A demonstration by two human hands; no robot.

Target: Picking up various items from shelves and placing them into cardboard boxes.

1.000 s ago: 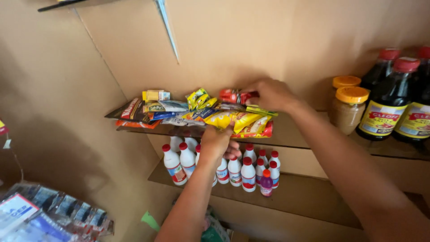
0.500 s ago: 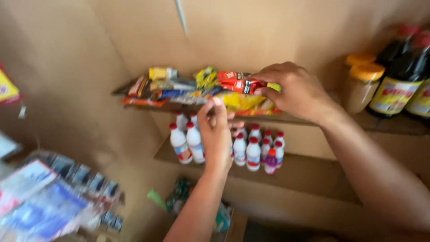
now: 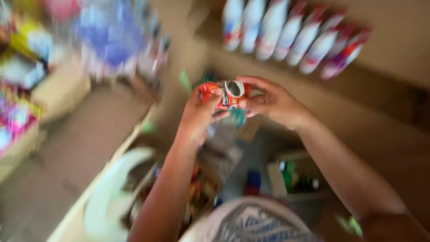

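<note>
A small red snack packet (image 3: pixel 226 93) with a dark round picture on it is held between both my hands, in front of my chest. My left hand (image 3: pixel 197 117) grips its left end with thumb and fingers. My right hand (image 3: pixel 273 102) pinches its right end. Above the hands, a row of several white bottles with red caps (image 3: pixel 291 38) stands on a brown shelf (image 3: pixel 385 89). The whole view is blurred by motion.
Blurred colourful packets (image 3: pixel 107 40) and boxes (image 3: pixel 20 116) lie at the left. Below my arms are a pale rounded object (image 3: pixel 112 192), a box with mixed goods (image 3: pixel 210 179) and a small carton with green items (image 3: pixel 291 177) on the floor.
My view has swung down from the upper shelf of snack packets. My right hand has come off that shelf with a red packet, and both hands now hold it below the bottle row.
</note>
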